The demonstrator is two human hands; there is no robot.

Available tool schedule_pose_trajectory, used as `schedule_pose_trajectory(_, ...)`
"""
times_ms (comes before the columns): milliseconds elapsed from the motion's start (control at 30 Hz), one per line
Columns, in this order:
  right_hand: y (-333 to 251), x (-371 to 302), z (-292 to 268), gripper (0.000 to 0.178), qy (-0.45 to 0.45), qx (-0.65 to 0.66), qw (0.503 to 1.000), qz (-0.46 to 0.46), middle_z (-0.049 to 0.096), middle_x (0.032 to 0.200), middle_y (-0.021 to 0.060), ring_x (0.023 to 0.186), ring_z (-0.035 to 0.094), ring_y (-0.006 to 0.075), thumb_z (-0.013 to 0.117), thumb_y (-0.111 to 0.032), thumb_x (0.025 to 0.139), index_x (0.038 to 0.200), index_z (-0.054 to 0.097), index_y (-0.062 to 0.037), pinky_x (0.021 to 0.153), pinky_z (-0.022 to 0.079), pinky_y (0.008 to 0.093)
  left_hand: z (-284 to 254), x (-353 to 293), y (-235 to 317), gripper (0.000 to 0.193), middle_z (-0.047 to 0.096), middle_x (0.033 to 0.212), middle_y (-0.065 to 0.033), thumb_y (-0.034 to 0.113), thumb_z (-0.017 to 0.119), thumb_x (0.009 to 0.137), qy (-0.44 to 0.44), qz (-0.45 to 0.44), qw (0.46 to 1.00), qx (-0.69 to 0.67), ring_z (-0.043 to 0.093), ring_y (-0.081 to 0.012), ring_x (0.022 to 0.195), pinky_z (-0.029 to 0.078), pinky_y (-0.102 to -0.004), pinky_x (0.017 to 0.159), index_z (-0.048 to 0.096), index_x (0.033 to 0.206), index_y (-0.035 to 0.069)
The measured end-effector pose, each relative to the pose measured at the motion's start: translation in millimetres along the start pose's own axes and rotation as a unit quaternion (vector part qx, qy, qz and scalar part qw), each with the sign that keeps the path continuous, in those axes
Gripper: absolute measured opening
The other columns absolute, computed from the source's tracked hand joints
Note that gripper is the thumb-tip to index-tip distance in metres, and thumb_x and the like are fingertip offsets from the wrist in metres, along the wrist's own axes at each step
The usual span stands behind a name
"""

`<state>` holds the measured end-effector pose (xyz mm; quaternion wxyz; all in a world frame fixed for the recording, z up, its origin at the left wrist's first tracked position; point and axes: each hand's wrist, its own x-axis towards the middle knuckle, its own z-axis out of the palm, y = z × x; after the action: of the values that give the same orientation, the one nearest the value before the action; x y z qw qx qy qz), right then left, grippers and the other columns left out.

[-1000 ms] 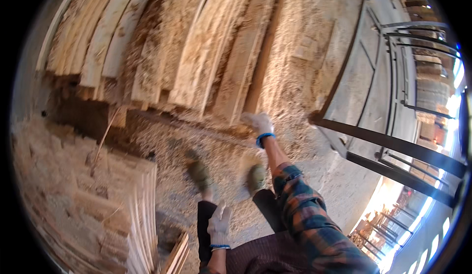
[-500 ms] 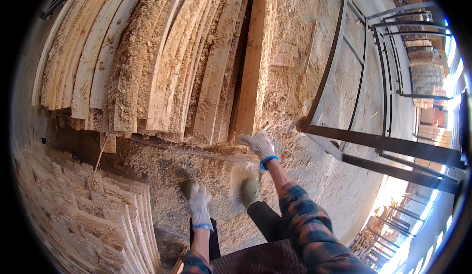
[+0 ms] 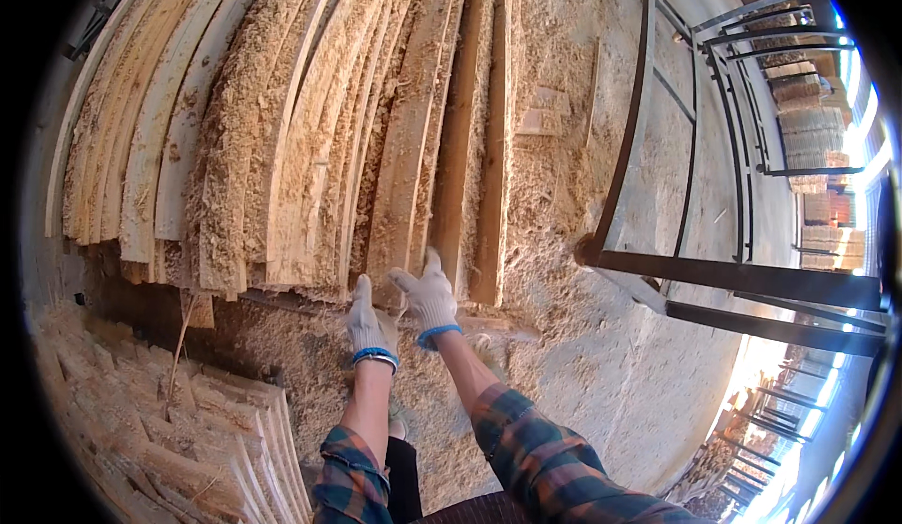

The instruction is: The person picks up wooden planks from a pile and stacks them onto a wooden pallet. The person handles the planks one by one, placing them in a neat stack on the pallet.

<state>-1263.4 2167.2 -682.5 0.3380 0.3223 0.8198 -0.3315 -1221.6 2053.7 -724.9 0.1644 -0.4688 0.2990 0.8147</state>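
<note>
Both my hands wear pale knit gloves with blue cuffs. My left hand point(image 3: 371, 325) is at the near end of a sawdust-covered plank point(image 3: 402, 186), thumb raised and apart from its fingers. Close beside it, my right hand point(image 3: 429, 300) reaches the same plank's end, thumb and fingers spread. Whether either hand touches the wood is hard to tell, as some fingers are partly hidden. Just right of this plank lie a narrower plank point(image 3: 458, 167) and an outermost plank point(image 3: 494, 186), with a gap between them.
More dusty planks point(image 3: 160, 129) lie lengthwise to the left. A pile of short boards point(image 3: 207, 430) stands at lower left. At right is a dark metal frame point(image 3: 733, 275), its corner near the planks. Sawdust point(image 3: 554, 200) covers the floor, and a small wood piece point(image 3: 542, 122) lies there.
My left hand has moved up to the planks' ends. My right hand has shifted left from the outermost plank's end. The planks at the right edge now lie farther apart.
</note>
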Motion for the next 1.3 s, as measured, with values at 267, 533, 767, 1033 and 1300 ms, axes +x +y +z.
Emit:
schedule_pose_trajectory(267,8.9,-12.7,-11.9,0.080,-0.048,0.273,0.957,-0.080,0.067,0.105,0.0210,0.098,0.065,0.0295,0.076,-0.057,0.069,0.118,0.055,0.0031,0.080,0.051,0.0405,50.9,-50.2,15.1,0.042,0.056,0.122,-0.0069,0.031,0.060,0.095,-0.013,0.043,0.997,0.055,0.051,-0.0170,0.115,0.042,-0.0355,0.097,0.051,0.128,0.006)
schedule_pose_trajectory(533,26.6,-178.3,-94.8,0.042,-0.352,0.592,0.704,-0.172,0.064,0.107,0.0082,0.099,0.063,0.0214,0.068,-0.033,0.088,0.114,0.060,-0.0006,0.087,0.053,0.0423,-27.1,-84.3,68.3,0.067,0.048,0.139,-0.0182,0.022,0.057,0.093,-0.210,0.142,0.930,0.267,0.059,-0.0210,0.108,0.054,-0.0310,0.072,0.024,0.148,0.002)
schedule_pose_trajectory(767,68.3,-284.2,-52.2,0.048,-0.566,0.436,0.675,-0.184,0.059,0.121,0.0115,0.108,0.056,0.0250,0.068,-0.028,0.087,0.126,0.051,-0.0053,0.097,0.044,0.0424,99.3,-354.5,140.4,0.080,0.064,0.113,-0.0222,0.047,0.069,0.075,-0.042,0.165,0.625,0.762,0.064,-0.0332,0.103,0.054,-0.0378,0.086,0.045,0.137,0.003)
schedule_pose_trajectory(1033,-38.0,-287.6,-209.6,0.080,-0.392,0.489,0.771,-0.111,0.039,0.143,0.0250,0.127,0.043,0.0427,0.065,-0.053,0.085,0.141,0.035,-0.0058,0.104,0.033,0.0629,-12.2,-606.7,77.3,0.066,0.064,0.110,-0.0204,0.049,0.070,0.077,0.096,0.073,0.627,0.770,0.063,-0.0315,0.102,0.051,-0.0411,0.086,0.054,0.124,0.005)
schedule_pose_trajectory(1300,28.3,-274.6,-178.2,0.044,-0.335,0.613,0.711,-0.082,0.066,0.095,0.0113,0.082,0.065,0.0261,0.068,-0.037,0.085,0.114,0.058,-0.0048,0.074,0.056,0.0398,-39.2,-611.7,-0.7,0.061,0.063,0.106,-0.0109,0.047,0.072,0.080,0.006,0.011,0.834,0.552,0.059,-0.0220,0.098,0.049,-0.0353,0.080,0.057,0.121,0.004)
